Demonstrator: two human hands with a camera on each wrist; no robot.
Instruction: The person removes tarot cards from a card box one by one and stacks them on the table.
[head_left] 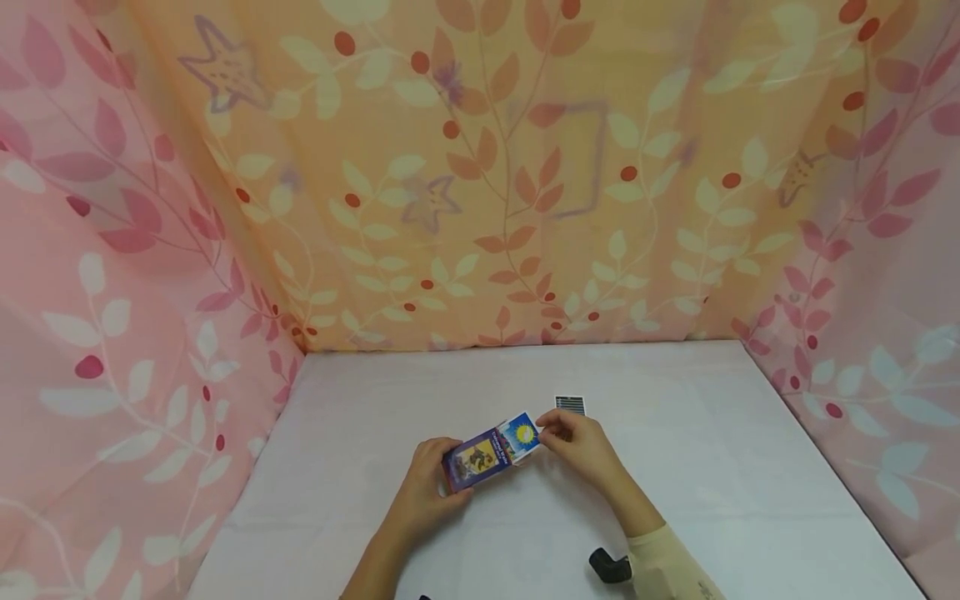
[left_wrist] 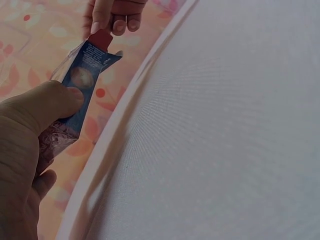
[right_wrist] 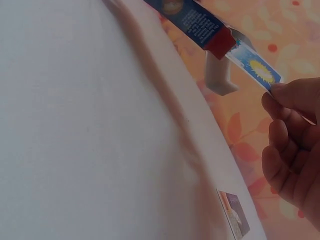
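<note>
Patterned curtains (head_left: 405,275) rise behind the work and on both sides, orange at the back and pink at the flanks, printed with leaves, stems and red dots. The counter (head_left: 712,475), covered in white cloth, occupies the space between them. A pale sleeve (head_left: 667,562) crosses its near part and covers the person's right forearm.

The left hand (head_left: 429,492) grips the lower end of a card box (head_left: 471,463), its fingers wrapped on one edge and its thumb on the opposite one. The right hand (head_left: 585,450) is on the other side of the open end, thumb and forefinger pinching a corner of the sun card (head_left: 524,435); in the right wrist view the remaining fingers are curled beneath.

The box — dark blue, with an illustrated front — is held tilted above the counter, its open end directed toward the right hand. A black object (head_left: 610,566), not identifiable, shows just beside the sleeve. The sun card, with a yellow sun on blue, projects partly from the box mouth. A loose card (head_left: 570,403) lies on the counter just beyond the right hand, which hides its near edge. Smallest is the red flap (right_wrist: 220,44) — folded outward at the mouth.
</note>
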